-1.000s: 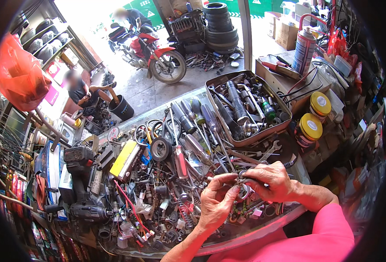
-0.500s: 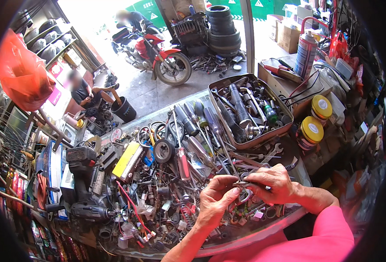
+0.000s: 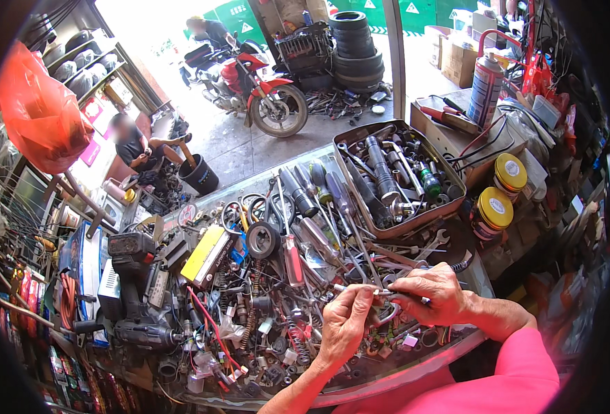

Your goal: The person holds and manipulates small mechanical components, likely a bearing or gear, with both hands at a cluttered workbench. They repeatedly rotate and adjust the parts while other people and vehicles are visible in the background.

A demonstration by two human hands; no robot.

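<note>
Over the near right part of the cluttered bench, my left hand (image 3: 347, 323) pinches a small slim metal piece (image 3: 382, 292) between thumb and fingers. A pale tip pokes out past its fingertips. My right hand (image 3: 430, 292) is closed close by, its fingertips at the other end of that piece. A short thin rod shows below the right fingers; what it belongs to is hidden. Beneath both hands lie loose small parts and a curved metal ring. Just beyond them are long screwdrivers, including one with a red handle (image 3: 293, 261), and an open-ended wrench (image 3: 436, 243).
A metal box of sockets and tools (image 3: 399, 230) stands at the back right, beside two yellow-lidded jars (image 3: 492, 209). A cordless impact driver (image 3: 139, 324) and a yellow box (image 3: 208, 256) lie left. Beyond are a red motorcycle (image 3: 256, 86), stacked tires (image 3: 355, 55) and two people.
My left fingers have folded into a tighter pinch, and a pale tip now shows beyond them. The right hand stays nearly in place. The whole view has shifted slightly.
</note>
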